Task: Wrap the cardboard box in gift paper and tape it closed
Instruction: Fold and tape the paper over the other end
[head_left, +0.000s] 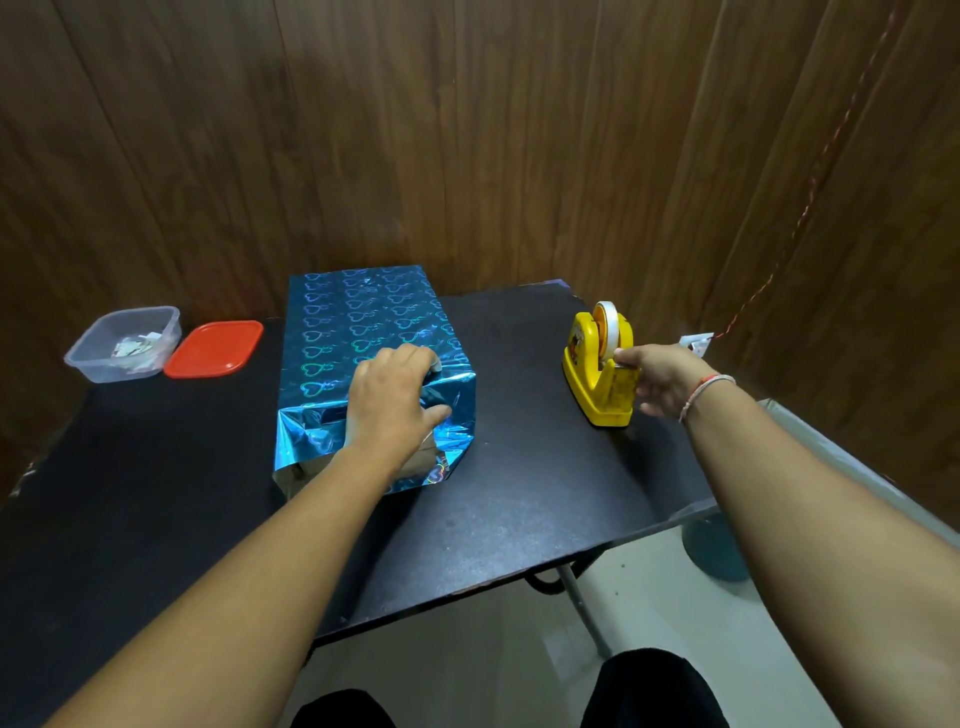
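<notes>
Fig. Taping step, head view. Cardboard box (423, 457), mostly covered in blue holographic gift paper (353, 322), lies centre of the dark surface (519, 493), w/ the near end not yet closed: bare cardboard shows under the loose flaps. Left hand (392, 400) rests on the near top edge, fingers (415, 358) curled over the folded paper, thumb spread down the end face, pinning the fold. Right hand (662, 382) is at the yellow tape dispenser (597, 374), well apart to the box's right; fingers narrow, pinching at the tape end by the cutter (the strip itself is too small to make out). To do it well, judged from this: keep the left hand's pressure constant so the slippery foil fold doesn't spring open; draw tape straight, tear downward on the blade; dispenser may slide, so pull gently. Bkgd: clear tub (124, 343) & red lid (213, 348) at left, unused
</notes>
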